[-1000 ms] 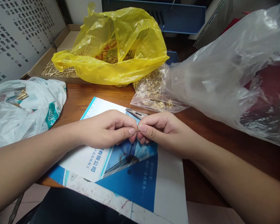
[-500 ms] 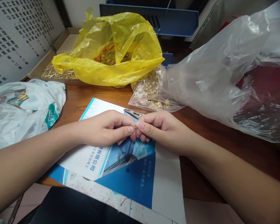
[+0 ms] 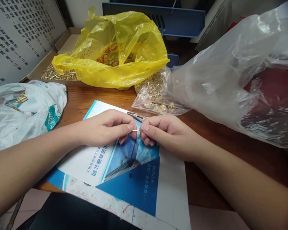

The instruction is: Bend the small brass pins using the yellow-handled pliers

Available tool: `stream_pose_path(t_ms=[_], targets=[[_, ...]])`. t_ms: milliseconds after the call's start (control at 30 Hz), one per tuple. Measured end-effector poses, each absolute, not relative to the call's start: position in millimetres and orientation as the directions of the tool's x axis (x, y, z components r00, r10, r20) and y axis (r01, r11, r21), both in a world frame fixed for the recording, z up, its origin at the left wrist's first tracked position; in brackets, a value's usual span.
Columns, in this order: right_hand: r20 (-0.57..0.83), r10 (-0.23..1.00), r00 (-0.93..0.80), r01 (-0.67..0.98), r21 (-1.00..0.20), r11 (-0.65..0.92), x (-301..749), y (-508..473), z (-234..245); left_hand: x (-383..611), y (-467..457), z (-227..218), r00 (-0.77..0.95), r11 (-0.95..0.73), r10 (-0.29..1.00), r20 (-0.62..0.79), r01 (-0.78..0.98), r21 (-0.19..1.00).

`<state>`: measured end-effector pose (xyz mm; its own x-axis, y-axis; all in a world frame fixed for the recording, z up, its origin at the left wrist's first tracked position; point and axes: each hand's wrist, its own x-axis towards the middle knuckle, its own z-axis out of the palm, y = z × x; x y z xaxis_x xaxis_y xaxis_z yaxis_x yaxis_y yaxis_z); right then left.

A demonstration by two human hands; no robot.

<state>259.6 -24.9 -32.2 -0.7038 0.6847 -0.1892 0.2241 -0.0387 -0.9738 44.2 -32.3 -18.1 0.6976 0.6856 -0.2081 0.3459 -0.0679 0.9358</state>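
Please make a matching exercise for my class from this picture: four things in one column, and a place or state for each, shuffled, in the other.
Things
1. Thin golden rod
2. Yellow bag
3. White bag
4. Pliers

Places and states
A. Hides part of the cardboard box
B. Lies partly hidden by the right hand
C. Pinched between the fingertips of the left hand and the right
D. At the far left, with green print

Right pairs: 1-C, 2-A, 3-D, 4-B
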Motion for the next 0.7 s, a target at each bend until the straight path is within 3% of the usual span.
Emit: stream_pose_path(t_ms=[400,500,567,633,700], targets=[[-0.175,0.695,-0.697,0.214,-0.976,-0.032,262.8,-25.3,-33.8,44.7,-31.9,-18.1,0.673,-0.017,0.715,-0.190,0.287,0.958],[-0.085,0.785,-0.613,0.263,-0.959,0.101,269.4,-25.5,-24.0,45.4,-32.1,-18.3,0.647,-0.014,0.741,-0.177,0.279,0.960],[0.064,0.856,-0.514,0.391,-0.870,0.299,275.2,-24.5,-17.3,46.3,-32.8,-19.2,0.613,-0.006,0.772,-0.169,0.273,0.962],[0.171,0.862,-0.478,0.577,-0.678,0.455,280.0,-22.3,-15.0,47.2,-33.8,-20.7,0.551,0.006,0.818,-0.165,0.278,0.961],[0.126,0.846,-0.518,0.729,-0.452,0.514,282.2,-19.8,-18.1,47.9,-34.7,-22.1,0.460,0.025,0.873,-0.161,0.288,0.957]])
